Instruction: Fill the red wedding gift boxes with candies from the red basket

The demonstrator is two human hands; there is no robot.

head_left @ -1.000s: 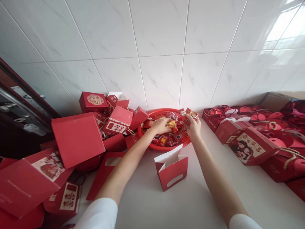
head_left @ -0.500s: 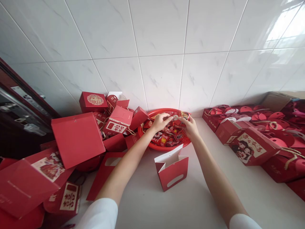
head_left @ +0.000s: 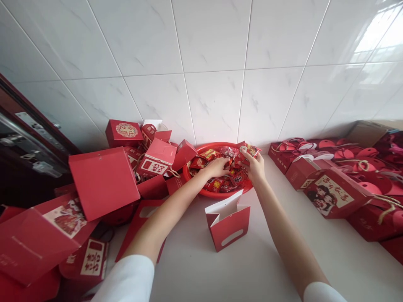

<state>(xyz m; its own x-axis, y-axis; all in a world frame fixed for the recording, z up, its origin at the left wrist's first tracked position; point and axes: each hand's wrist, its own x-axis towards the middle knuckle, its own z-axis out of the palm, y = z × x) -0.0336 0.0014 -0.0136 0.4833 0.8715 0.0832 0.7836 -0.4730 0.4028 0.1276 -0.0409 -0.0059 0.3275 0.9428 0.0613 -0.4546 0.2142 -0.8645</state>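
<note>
Two hands are hanging over the basket. The right hand is holding at least one packet above the rim, its fingers pinching tight. The left hand is dipping bent, half-open fingers among the heaped packets (whether they are gripping any, I cannot tell). Nearer than both hands' fingers, an open bag is standing on the counter; boxes are lying to their left.

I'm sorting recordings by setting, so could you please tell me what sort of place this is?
Perhaps a room in a home or small workshop; I cannot tell which. The signs are the tiled wall, red boxes on both sides and a basket of wrapped packets.
</note>
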